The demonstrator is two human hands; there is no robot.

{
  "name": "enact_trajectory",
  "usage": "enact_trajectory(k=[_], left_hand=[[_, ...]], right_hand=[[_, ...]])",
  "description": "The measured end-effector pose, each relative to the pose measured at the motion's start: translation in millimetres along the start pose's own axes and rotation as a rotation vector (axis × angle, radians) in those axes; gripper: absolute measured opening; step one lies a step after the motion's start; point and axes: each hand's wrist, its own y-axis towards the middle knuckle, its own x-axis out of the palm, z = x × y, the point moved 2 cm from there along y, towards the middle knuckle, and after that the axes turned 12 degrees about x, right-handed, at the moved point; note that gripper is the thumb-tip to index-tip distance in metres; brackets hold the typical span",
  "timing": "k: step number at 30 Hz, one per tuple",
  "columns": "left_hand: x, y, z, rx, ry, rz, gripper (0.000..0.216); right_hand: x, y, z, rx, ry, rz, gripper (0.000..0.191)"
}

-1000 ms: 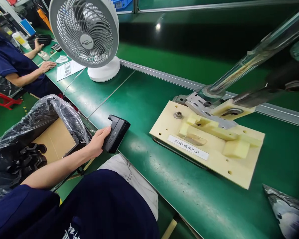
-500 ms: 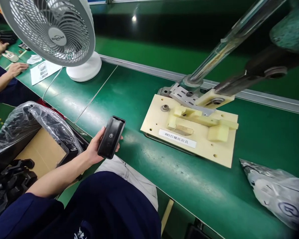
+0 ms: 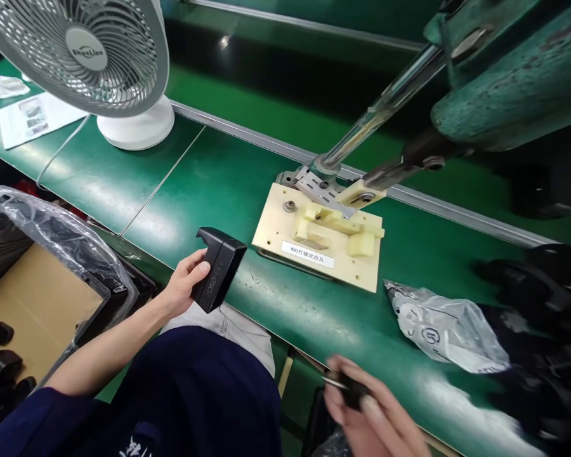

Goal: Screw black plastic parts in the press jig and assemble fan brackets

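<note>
My left hand (image 3: 183, 287) grips a black plastic housing (image 3: 217, 269) with white lettering on its side, held over the near edge of the green bench (image 3: 219, 171). My right hand (image 3: 364, 416) is low at the bottom of the view, blurred, fingers pinched round a small dark part (image 3: 348, 387) I cannot name. A cream fixture plate (image 3: 321, 240) with a white label and raised blocks lies on the bench between them, under a press arm (image 3: 380, 108).
A white desk fan (image 3: 90, 60) stands at the back left, with papers (image 3: 31, 117) beside it. A plastic-lined cardboard box (image 3: 38, 298) with black parts sits to my left. A crumpled clear bag (image 3: 447, 327) and dark parts (image 3: 542, 317) lie at the right.
My left hand has turned the black housing from its flat face back to its lettered side. The view swung right. My right hand has come into view at the bottom with a small dark part.
</note>
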Motion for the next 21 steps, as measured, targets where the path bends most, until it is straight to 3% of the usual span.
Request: enact_trajectory(k=[3,6,9,12,16,18,21], left_hand=[[-2,-1,5,0.017,0.022,0.031,0.05],[-4,2,8,0.015,0.059,0.127,0.046],[-1,8,7,-0.08,0.03,0.09,0.049],[1,18,8,-0.093,0.1,-0.023,0.055],[-6,37,16,0.108,0.688,0.021,0.054],[-6,47,23,0.246,0.975,0.016,0.055],[-4,54,33,0.538,1.171,0.022,0.05]], right_hand=[[37,16,-2,0.064,0.142,-0.191,0.023],[50,20,-8,0.014,0.188,-0.214,0.022],[42,17,-14,-0.05,0.169,-0.165,0.026],[30,16,-14,-0.188,0.065,0.047,0.024],[23,24,-3,-0.238,0.003,0.299,0.022],[22,30,1,-0.233,0.081,0.31,0.023],[22,42,2,-0.215,0.238,0.22,0.024]])
